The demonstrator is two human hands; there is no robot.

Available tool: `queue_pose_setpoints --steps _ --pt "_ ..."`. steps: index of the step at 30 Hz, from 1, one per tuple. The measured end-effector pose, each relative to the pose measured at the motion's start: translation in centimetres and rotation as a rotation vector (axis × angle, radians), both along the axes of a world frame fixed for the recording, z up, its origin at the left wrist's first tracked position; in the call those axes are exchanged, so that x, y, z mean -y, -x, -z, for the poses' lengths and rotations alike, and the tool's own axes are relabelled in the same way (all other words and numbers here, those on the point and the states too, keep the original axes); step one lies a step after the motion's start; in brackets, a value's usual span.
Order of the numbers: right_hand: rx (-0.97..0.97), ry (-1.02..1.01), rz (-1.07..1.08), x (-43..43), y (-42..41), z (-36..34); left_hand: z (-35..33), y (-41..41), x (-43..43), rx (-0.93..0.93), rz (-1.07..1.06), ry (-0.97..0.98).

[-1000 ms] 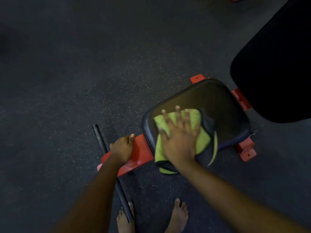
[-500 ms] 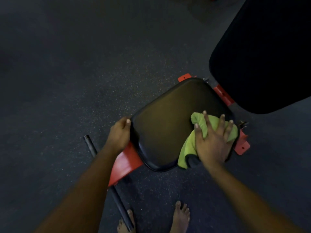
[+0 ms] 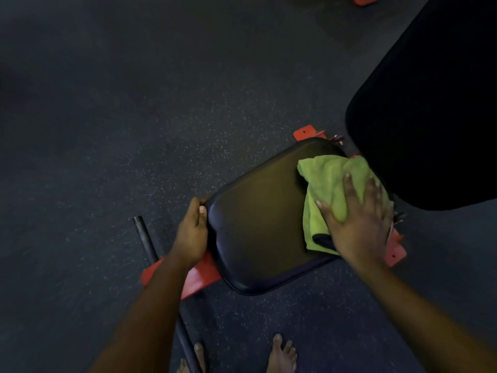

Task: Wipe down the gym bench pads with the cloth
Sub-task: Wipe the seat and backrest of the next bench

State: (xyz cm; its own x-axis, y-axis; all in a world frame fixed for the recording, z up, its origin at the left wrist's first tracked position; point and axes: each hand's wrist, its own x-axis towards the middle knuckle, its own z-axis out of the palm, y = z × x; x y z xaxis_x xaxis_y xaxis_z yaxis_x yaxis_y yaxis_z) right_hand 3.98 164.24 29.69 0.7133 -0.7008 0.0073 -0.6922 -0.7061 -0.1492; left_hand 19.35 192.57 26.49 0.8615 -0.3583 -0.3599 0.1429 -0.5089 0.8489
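Cloth [image 3: 325, 179] moved since 0.5 s ago to far-right corner of seat pad [image 3: 258, 224], flat, uncurled right hand [image 3: 360, 224] pressing it; left hand [image 3: 191, 235] grips pad's left edge.

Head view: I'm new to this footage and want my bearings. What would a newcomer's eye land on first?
The bright green cloth, pressed under the right hand on the right side of the black seat pad, stands out most. The left hand holds the pad's left edge beside the red frame. A larger black back pad fills the upper right.
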Motion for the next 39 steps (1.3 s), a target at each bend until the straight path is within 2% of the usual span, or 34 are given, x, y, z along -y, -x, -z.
queue_pose_setpoints --steps 6,10,15,18,21,24,26,32,36,39 --pt "-0.076 0.038 0.026 1.8 -8.4 0.7 0.0 0.2 0.4 0.017 -0.019 0.002" --pt "-0.051 0.009 -0.005 2.8 -11.8 0.8 0.0 0.4 0.5 0.012 -0.04 -0.017" --pt "-0.114 -0.056 -0.416 -0.5 -17.7 -0.4 0.2 0.3 -0.3 0.01 -0.008 0.009" --pt "0.019 -0.102 -0.646 -7.1 -15.6 0.1 0.7 0.5 -2.4 0.023 -0.013 -0.004" --pt "-0.017 -0.146 -0.799 -10.3 -13.0 0.2 1.1 1.0 -5.7 0.016 -0.142 -0.064" --pt "-0.152 -0.111 -0.643 -9.9 -15.3 -0.7 1.3 1.3 -8.3 0.012 -0.045 -0.191" --pt "-0.219 -0.076 -0.507 -11.4 -16.7 -1.0 1.6 1.1 -9.4 -0.013 -0.002 -0.18" --pt "-0.108 -0.066 -0.697 -18.8 -12.6 -0.7 2.0 0.5 -10.6 -0.147 -0.09 -0.106" --pt "-0.173 0.033 -0.804 -21.2 -7.9 -1.0 1.2 0.9 -11.5 -0.191 -0.033 -0.128" --pt "-0.253 0.023 -0.74 -21.1 -8.6 -1.1 1.1 1.5 -11.6 -0.166 0.017 -0.164"
